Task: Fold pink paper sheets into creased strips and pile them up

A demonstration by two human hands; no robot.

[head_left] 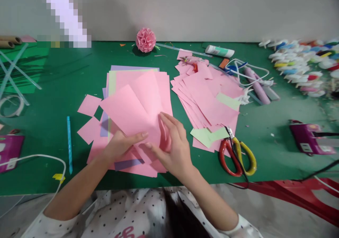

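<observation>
A pink sheet of paper (129,109), creased and partly curled, is held between my two hands above a stack of pink, green and purple sheets (165,89). My left hand (123,144) grips its lower left part, with the thumb on top and the fingers hidden beneath. At the lower right, my right hand (174,146) pinches a curled part of the paper between thumb and fingers. Two small pink paper squares (89,105) lie left of the stack. Red and yellow handled scissors (237,156) rest to the right of my hands.
A pink folded-paper ball (146,40) sits by the wall. Loose pink sheets (209,96) pile up right of the stack, near a glue stick (219,51). A blue pen (69,144) and a tape roll (12,106) lie left. Colourful small pieces (304,64) crowd the far right.
</observation>
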